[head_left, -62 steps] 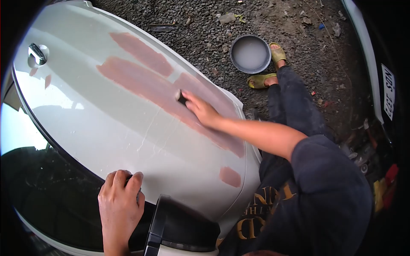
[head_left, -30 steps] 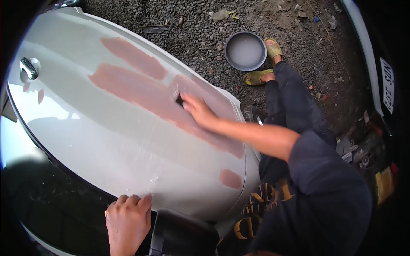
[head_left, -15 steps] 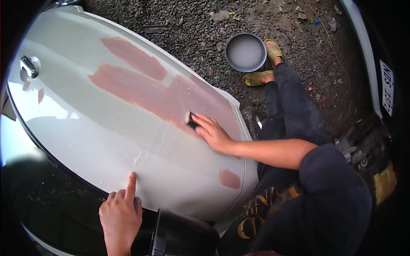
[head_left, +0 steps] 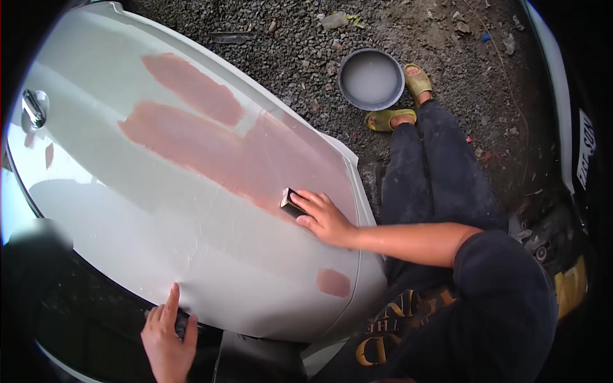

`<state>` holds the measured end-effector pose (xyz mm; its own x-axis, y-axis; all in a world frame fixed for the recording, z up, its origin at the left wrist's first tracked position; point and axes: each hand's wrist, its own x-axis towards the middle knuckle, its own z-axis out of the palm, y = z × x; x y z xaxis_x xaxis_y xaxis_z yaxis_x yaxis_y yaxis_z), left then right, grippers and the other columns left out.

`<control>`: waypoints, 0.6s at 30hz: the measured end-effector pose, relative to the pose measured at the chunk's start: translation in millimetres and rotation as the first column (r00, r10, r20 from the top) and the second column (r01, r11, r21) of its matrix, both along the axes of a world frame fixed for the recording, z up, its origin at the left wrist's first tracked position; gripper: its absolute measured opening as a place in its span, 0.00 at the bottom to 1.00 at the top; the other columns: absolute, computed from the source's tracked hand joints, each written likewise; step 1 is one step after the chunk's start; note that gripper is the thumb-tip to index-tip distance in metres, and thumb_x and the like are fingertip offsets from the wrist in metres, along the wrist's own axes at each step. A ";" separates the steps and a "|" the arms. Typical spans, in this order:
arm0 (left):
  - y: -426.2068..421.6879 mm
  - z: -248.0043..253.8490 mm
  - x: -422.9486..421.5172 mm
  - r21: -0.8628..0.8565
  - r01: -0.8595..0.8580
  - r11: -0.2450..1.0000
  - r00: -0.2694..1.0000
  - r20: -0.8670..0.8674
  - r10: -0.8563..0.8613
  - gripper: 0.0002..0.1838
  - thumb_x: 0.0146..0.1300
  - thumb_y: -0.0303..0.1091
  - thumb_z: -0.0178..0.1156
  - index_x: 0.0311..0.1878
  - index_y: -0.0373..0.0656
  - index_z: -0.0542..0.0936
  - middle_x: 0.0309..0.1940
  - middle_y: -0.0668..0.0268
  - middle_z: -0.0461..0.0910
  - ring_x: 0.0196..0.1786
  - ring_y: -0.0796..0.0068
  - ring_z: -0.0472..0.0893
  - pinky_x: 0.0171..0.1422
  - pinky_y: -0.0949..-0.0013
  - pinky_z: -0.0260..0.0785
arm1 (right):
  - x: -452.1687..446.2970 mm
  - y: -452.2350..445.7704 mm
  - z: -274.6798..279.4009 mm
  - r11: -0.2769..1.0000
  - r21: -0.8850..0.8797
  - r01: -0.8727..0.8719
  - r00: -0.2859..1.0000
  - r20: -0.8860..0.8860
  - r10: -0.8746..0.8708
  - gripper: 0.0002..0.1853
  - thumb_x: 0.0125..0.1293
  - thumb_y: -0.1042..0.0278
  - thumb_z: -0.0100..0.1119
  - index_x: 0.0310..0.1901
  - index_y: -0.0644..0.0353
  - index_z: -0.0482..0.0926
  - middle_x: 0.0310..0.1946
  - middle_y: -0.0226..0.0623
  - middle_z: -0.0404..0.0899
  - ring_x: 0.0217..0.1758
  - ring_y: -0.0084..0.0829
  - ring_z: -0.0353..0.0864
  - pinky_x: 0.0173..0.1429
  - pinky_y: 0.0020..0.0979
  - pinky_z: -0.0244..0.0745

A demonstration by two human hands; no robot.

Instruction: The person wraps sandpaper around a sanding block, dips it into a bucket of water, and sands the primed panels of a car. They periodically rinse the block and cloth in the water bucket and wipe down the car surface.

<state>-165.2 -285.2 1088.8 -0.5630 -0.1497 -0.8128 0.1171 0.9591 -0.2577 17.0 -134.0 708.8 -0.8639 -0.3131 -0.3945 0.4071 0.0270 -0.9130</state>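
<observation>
The small black rectangular block with a pale end face was located at the centre of the frame, on the lower edge of the large reddish-brown patch of the glossy white car panel. The block lay immediately left of the bare right hand. Its visible long edge slanted from upper left to lower right, running in under the hand. The right-hand fingers were closed on the block, with the thumb at its lower side. The right hand was the nearer one; the bare left hand was well apart, at lower left, with its index finger extended toward the panel and its other fingers partly curled.

Hidden or unclear points:
- The right-hand fingers covered part of the block, so its full length could not be read.
- A dark grey object showed beside the left thumb, mostly concealed; its shape, and whether the left hand gripped it, could not be determined.
- Contact between the left index fingertip and the panel could not be confirmed.
- The lower frame edge cut off the left wrist.
</observation>
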 end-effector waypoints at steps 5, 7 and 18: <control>-23.0 0.5 23.1 0.091 0.029 0.995 0.999 0.010 -0.030 0.40 0.53 0.25 0.67 0.74 0.43 0.74 0.37 0.52 0.82 0.37 0.53 0.79 0.47 0.56 0.75 | -79.5 -57.6 -115.9 0.998 -0.012 0.069 0.988 0.137 -0.067 0.26 0.75 0.56 0.56 0.70 0.59 0.74 0.70 0.46 0.72 0.71 0.50 0.69 0.75 0.44 0.63; -18.5 1.4 18.6 0.036 -0.062 0.997 0.998 0.008 0.061 0.40 0.53 0.26 0.67 0.74 0.42 0.73 0.40 0.52 0.83 0.37 0.53 0.80 0.47 0.56 0.76 | -101.3 -62.5 -127.9 0.997 0.040 0.065 0.981 0.181 -0.072 0.26 0.75 0.56 0.56 0.70 0.60 0.74 0.70 0.47 0.72 0.72 0.49 0.69 0.76 0.42 0.62; 22.7 -12.3 -1.1 -0.128 -0.014 0.992 0.997 0.079 0.024 0.32 0.64 0.37 0.69 0.73 0.52 0.76 0.35 0.54 0.82 0.39 0.53 0.81 0.45 0.53 0.76 | -41.9 -35.8 -111.4 0.998 -0.015 0.059 0.996 0.073 -0.057 0.26 0.74 0.59 0.60 0.70 0.60 0.74 0.69 0.48 0.74 0.69 0.52 0.71 0.75 0.46 0.63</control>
<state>-166.3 -262.5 1076.4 -0.4931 -0.2646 -0.8288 0.1246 0.9213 -0.3683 -24.9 -169.8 597.4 -0.8500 -0.2705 -0.4521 0.4730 -0.0139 -0.8810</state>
